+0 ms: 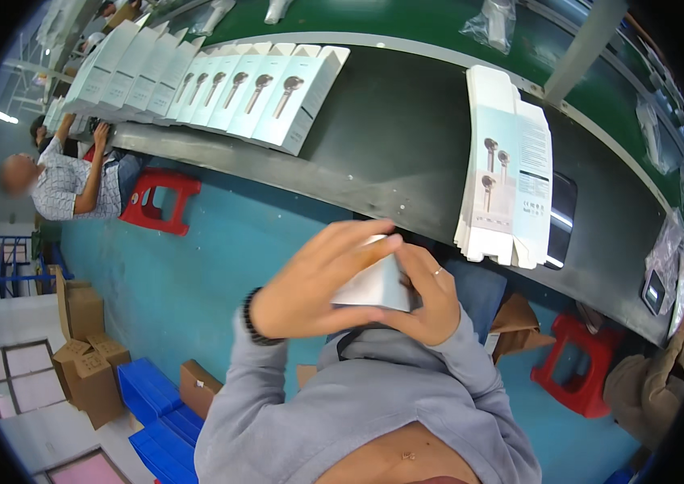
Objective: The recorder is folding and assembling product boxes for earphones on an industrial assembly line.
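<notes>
Between my two hands, in front of my body, is a small white carton. My left hand is closed around its left side, fingers curving over the top and thumb along the near edge. Pressing on the right side is my right hand, its fingertips meeting those of the left. Much of the carton's face is covered by my fingers. A stack of flattened printed cartons lies on the dark workbench ahead and to the right. Further left, a row of formed cartons stands with top flaps raised.
A dark phone-like device lies partly under the carton stack. Beyond the bench runs a green conveyor with bagged items. Red stools stand at right and left. A person works at the far left. Blue bins sit on the floor.
</notes>
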`<move>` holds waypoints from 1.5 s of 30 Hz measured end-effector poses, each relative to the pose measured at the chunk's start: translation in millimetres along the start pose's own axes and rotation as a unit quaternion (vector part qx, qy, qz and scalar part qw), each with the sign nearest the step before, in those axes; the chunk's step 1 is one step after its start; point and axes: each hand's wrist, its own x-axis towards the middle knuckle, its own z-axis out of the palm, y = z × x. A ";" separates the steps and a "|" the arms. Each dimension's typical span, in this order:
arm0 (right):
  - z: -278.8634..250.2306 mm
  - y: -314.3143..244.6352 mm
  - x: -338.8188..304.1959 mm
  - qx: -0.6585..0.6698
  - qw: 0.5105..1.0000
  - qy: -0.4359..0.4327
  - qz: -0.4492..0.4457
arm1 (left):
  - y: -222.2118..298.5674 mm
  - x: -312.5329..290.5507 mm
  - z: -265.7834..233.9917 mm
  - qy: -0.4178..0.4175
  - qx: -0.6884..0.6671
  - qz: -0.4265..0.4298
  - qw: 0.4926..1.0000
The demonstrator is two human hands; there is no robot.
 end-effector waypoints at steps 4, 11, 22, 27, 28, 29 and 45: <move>-13.3 -16.0 12.3 -0.009 0.993 -0.015 -0.119 | 7.4 -32.5 -68.2 0.003 -0.010 -0.047 0.999; -48.1 -3.1 -10.3 0.051 0.979 0.152 -0.124 | -74.1 -57.3 -134.6 0.443 0.061 -0.145 0.882; -55.4 6.2 -11.9 -0.016 0.987 0.145 -0.064 | -317.4 -72.6 -196.6 0.632 0.186 -0.160 0.735; -69.4 -3.6 -11.4 -0.179 0.965 0.164 -0.100 | -338.4 -86.8 -206.1 0.668 0.117 -0.222 0.700; -72.8 -6.4 -12.4 -0.178 0.965 0.162 -0.101 | -340.7 -89.7 -207.6 0.672 0.111 -0.232 0.695; -76.5 -9.4 -14.1 -0.276 0.946 0.151 -0.080 | -344.8 -91.6 -209.4 0.675 0.105 -0.240 0.690; -103.2 -13.4 -36.6 -0.477 0.879 0.017 0.001 | -242.5 -36.8 -129.6 0.597 0.111 -0.219 0.763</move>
